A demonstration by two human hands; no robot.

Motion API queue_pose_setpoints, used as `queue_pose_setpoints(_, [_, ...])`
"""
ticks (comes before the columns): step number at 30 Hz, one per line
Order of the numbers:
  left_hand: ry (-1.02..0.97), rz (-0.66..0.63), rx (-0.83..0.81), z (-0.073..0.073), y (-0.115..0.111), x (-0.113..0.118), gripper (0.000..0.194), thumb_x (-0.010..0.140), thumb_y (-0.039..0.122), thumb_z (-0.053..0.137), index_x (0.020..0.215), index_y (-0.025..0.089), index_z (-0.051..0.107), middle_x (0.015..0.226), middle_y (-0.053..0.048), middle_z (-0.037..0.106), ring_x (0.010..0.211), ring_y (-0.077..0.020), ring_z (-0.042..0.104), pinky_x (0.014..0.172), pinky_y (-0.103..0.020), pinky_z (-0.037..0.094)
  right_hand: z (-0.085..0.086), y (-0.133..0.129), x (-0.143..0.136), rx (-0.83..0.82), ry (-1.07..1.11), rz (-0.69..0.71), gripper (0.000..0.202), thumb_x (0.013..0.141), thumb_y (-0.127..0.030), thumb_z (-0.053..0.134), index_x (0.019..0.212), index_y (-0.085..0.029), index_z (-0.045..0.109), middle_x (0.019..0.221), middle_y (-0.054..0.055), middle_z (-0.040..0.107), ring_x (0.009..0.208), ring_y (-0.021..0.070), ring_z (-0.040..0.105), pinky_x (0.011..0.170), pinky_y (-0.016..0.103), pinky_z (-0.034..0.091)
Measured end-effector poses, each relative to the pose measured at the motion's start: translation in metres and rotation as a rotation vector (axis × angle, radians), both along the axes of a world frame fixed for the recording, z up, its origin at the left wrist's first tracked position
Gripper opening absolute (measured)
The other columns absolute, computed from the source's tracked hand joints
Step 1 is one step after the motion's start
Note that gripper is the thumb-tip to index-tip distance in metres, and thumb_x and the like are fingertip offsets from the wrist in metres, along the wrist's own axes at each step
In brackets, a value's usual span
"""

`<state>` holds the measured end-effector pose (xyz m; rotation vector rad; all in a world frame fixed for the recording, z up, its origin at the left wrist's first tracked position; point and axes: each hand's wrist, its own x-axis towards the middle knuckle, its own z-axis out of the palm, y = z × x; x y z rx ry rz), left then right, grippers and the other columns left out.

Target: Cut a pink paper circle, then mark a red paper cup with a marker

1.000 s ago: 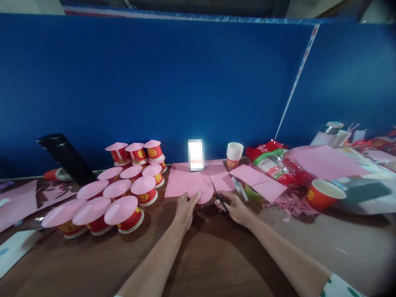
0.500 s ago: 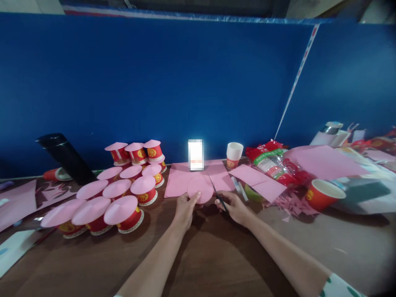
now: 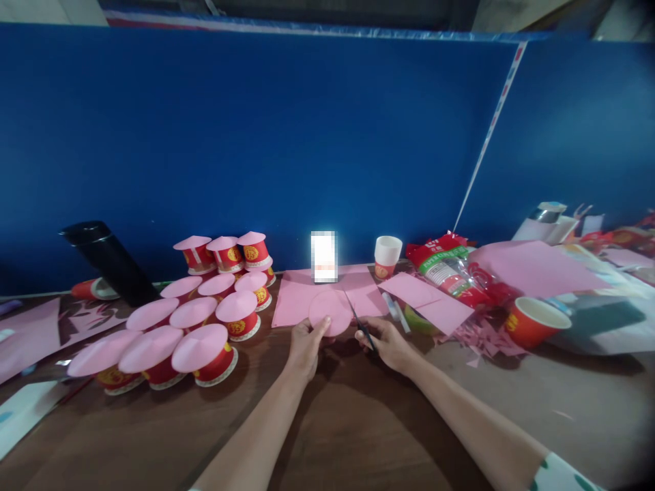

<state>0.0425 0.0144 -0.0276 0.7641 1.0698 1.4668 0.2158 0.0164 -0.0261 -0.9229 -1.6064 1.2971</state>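
A round pink paper disc point(image 3: 331, 312) is pinched by its lower left edge between the thumb and fingers of my left hand point(image 3: 306, 341). My right hand point(image 3: 387, 341) is closed around the dark handles of a pair of scissors point(image 3: 363, 327), whose blades point up and left along the disc's right edge. Whether the blades touch the paper I cannot tell. Behind the disc lie pink paper sheets point(image 3: 294, 294) on the brown table. A bright phone-like screen point(image 3: 324, 256), blurred out, stands upright at their back.
On the left stand several red paper cups with pink cone tops point(image 3: 200, 351), near a black bottle point(image 3: 110, 262). Right of the sheets are a white-and-red cup point(image 3: 387, 256), a red cup bag point(image 3: 445, 269), pink scraps point(image 3: 486, 337) and a red cup point(image 3: 537, 322). A blue partition point(image 3: 307, 129) rises behind.
Almost nothing differs. The disc and both hands have stayed in nearly the same place, with the scissors still at the disc's right edge.
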Motion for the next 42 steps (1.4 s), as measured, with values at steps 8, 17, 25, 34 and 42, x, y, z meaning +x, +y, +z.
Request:
queue_pose_setpoints(8, [0.007, 0.002, -0.003, -0.002, 0.0008, 0.0, 0.035, 0.056, 0.037, 0.073, 0.075, 0.008, 0.065, 0.062, -0.004, 0.063, 0.051, -0.0104, 0.055, 0.048, -0.022, 0.047, 0.0033, -0.0016, -0.0007, -0.037, 0.011, 0.004, 0.038, 0.073, -0.039, 0.062, 0.101, -0.013, 0.059, 0.06, -0.003, 0.048, 0.052, 0.0078, 0.04, 0.047, 0.02, 0.034])
queue_pose_setpoints(17, [0.004, 0.032, 0.01, 0.0, 0.0013, 0.0001, 0.033, 0.055, 0.036, 0.074, 0.072, 0.009, 0.064, 0.061, -0.003, 0.063, 0.053, -0.0109, 0.055, 0.049, -0.022, 0.046, 0.0026, -0.0012, 0.0003, -0.039, -0.003, 0.001, 0.039, 0.074, -0.038, 0.062, 0.103, -0.012, 0.06, 0.061, -0.003, 0.048, 0.054, 0.0081, 0.041, 0.047, 0.02, 0.034])
queue_pose_setpoints(25, [0.012, 0.028, 0.021, -0.0018, 0.0017, -0.0003, 0.035, 0.056, 0.037, 0.073, 0.075, 0.009, 0.065, 0.062, -0.003, 0.063, 0.053, -0.0115, 0.055, 0.05, -0.024, 0.046, 0.0023, -0.0012, 0.0003, -0.035, -0.042, -0.024, 0.044, 0.073, -0.042, 0.062, 0.104, -0.011, 0.06, 0.057, -0.003, 0.047, 0.051, 0.0079, 0.04, 0.045, 0.019, 0.034])
queue_pose_setpoints(34, [0.067, 0.047, 0.053, -0.0053, 0.003, -0.0018, 0.032, 0.057, 0.038, 0.072, 0.071, 0.011, 0.063, 0.058, 0.0, 0.061, 0.05, -0.0105, 0.053, 0.049, -0.023, 0.044, 0.0057, -0.0016, 0.0004, -0.025, -0.062, -0.011, 0.046, 0.072, -0.044, 0.062, 0.104, -0.011, 0.06, 0.059, -0.002, 0.048, 0.052, 0.0086, 0.042, 0.047, 0.02, 0.036])
queue_pose_setpoints(42, [0.083, 0.005, 0.047, -0.0044, 0.0016, -0.0011, 0.032, 0.057, 0.038, 0.072, 0.073, 0.01, 0.064, 0.06, -0.001, 0.062, 0.053, -0.0121, 0.055, 0.051, -0.025, 0.046, 0.0031, 0.0, 0.0015, -0.002, -0.035, 0.015, 0.041, 0.074, -0.042, 0.061, 0.103, -0.012, 0.059, 0.061, -0.002, 0.05, 0.053, 0.008, 0.044, 0.049, 0.021, 0.038])
